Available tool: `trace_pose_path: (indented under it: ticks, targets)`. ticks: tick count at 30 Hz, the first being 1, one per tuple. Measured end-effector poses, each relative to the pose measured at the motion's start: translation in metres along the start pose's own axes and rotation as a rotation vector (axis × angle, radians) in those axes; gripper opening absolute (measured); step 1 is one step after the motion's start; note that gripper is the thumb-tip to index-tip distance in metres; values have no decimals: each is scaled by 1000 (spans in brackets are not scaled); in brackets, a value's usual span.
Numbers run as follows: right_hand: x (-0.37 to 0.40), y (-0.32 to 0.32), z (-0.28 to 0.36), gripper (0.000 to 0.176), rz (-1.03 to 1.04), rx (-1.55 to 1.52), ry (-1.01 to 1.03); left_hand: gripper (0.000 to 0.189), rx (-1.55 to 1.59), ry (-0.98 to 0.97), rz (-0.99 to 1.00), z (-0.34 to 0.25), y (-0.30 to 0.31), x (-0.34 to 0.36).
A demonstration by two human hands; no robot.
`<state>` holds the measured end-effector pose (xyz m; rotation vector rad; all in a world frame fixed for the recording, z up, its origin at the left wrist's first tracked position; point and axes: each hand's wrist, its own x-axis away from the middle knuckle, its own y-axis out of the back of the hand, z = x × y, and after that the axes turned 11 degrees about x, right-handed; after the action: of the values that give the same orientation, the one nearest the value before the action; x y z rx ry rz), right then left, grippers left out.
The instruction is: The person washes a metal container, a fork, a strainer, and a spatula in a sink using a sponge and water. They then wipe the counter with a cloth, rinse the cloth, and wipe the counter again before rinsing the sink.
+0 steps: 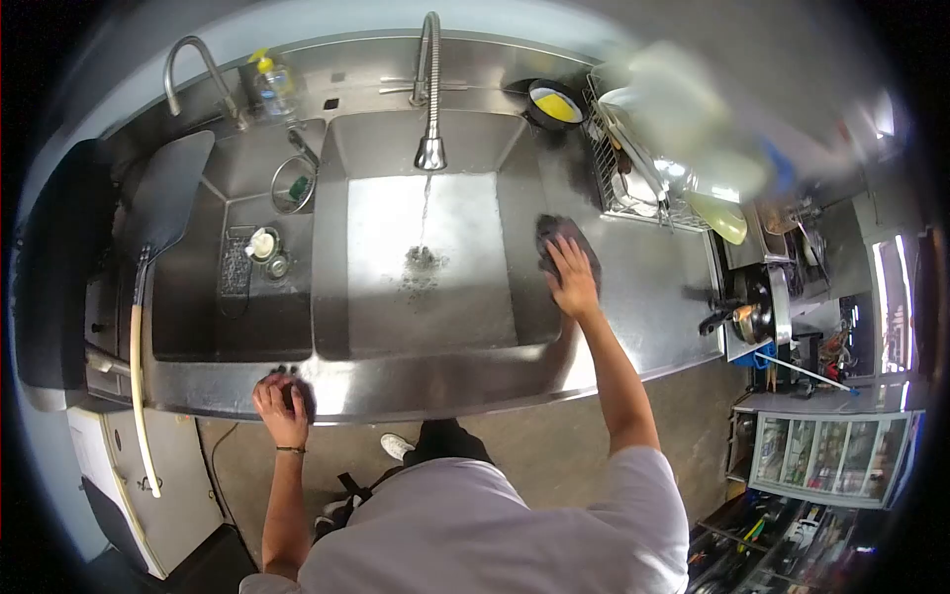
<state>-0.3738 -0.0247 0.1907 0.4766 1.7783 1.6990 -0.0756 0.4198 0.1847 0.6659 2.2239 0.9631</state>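
My right hand (pixel 572 284) lies flat on the right edge of the large steel sink (pixel 534 307), fingers spread, with a dark patch on the metal beneath and around them. On the sink's front ledge, toward the left, rests my left hand (pixel 281 408), its fingers bent and slightly apart, holding nothing visible. A dark reflection shows beside it. Water runs in a thin stream from the sprayer-style faucet (pixel 431 148) into the large basin, which has a bright bottom and a dark drain (pixel 421 259) at its middle.
A long-handled pizza peel (pixel 176 188) leans across the left basin, which holds a strainer (pixel 294 184). A soap bottle (pixel 274 89) stands behind. At the right are a black bowl with something yellow (pixel 556 106), a dish rack (pixel 633 163) and pans (pixel 757 317).
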Motion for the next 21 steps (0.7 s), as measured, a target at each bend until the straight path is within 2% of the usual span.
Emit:
trace_pose_path:
  ticks: [5,7,8,9,11,13,14,16,17,19,21]
  targets:
    - [-147,-47,-44,49,-97,87,38,20,-61,38,-30,-7,-9,-9]
    - [-178,-27,-22,46,-82,504,-142,22,-77,93,-14,-7,-8,-10]
    - [-183,-24,-5,46,-189,595,-139,24,-58,140,-5,-5,-7,-12]
    - [-182,-35,13,46,-189,584,-112,24,-70,164,-14,-3,-9,-14]
    - [-173,-73,48,49,-138,310,263,25,-57,300,-20,1,-15,-12]
    - [-173,-144,67,53,210,42,204,27,-114,314,-40,-8,-17,-21]
    - [-172,-181,68,53,216,33,221,27,-150,301,-72,-10,-16,-24]
    - [-164,-252,73,58,520,36,-166,30,-178,304,-100,-4,-19,-20]
    - [-155,-286,82,58,536,29,-151,30,-193,321,-95,-3,-20,-20]
    - [-125,-334,117,64,599,87,-361,31,-195,338,-87,-3,-19,-22]
    - [-105,-298,179,67,781,-119,-144,32,-179,384,-79,1,-19,-19]
